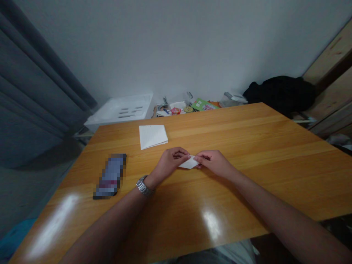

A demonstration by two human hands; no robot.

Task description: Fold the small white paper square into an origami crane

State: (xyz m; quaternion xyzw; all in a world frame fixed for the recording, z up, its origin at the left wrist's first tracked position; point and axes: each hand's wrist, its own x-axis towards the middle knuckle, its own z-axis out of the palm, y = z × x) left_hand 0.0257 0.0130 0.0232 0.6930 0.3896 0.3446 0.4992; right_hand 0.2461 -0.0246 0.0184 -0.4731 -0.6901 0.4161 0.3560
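Both my hands meet over a small folded white paper [190, 163] near the middle of the wooden table [247, 146]. My left hand [171, 161], with a metal watch on its wrist, has its fingers curled and pinches the paper's left side. My right hand [214, 162] pinches the paper's right side with fingers closed. The paper lies low against the tabletop, and most of it is hidden by my fingers.
A stack of white paper sheets [153, 136] lies further back on the table. A dark phone [110, 176] lies to the left. Behind the table stand a white plastic bin [121, 110], assorted clutter [187, 106] and a black cloth heap [280, 93]. A curtain hangs at left.
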